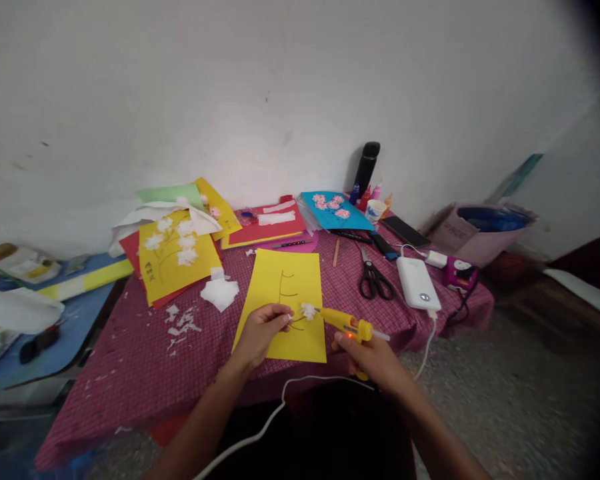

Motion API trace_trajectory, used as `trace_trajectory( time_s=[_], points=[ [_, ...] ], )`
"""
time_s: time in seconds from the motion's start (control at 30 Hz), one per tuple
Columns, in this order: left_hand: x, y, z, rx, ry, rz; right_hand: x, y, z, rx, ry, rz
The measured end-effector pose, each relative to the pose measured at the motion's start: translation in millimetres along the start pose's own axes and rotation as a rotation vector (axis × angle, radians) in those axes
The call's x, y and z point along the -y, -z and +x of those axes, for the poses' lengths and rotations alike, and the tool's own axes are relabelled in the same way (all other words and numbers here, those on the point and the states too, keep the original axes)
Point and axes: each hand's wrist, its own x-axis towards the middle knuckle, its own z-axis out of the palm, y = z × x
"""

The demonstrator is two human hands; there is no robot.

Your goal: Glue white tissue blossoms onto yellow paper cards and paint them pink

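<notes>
My right hand is wrapped round a yellow hot glue gun, whose small light glows orange. The gun's nozzle points left, at a white paper flower on a yellow sheet. Dark branch lines are drawn on that sheet. Over the sheet's lower left, my left hand pinches a small piece of white paper between thumb and fingertip. A white cable runs from the gun's handle across the front of my body.
Black scissors, a white power bank and a purple adapter lie to the right. Finished-looking flower cards and paper scraps lie left. A blue card, paint bottles, a paper cup and a black flask are behind.
</notes>
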Motion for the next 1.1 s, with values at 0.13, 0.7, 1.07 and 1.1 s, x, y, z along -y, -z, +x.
trace_trajectory(
  time_s=[0.13,0.7,1.07,1.1],
  points=[
    [-2,-3.3,-3,0.012,0.027,-0.009,5,-4,-3,-0.011,-0.006,0.021],
    [-3,-28.3,-25,0.098,-0.083,0.113,17,-39,2,-0.060,0.128,0.200],
    [8,-12.2,12,0.054,-0.252,0.508,1,-38,-34,-0.089,0.360,-0.306],
    [10,-12.9,14,0.054,-0.261,0.530,2,-42,-33,-0.099,0.356,-0.354]
  ],
)
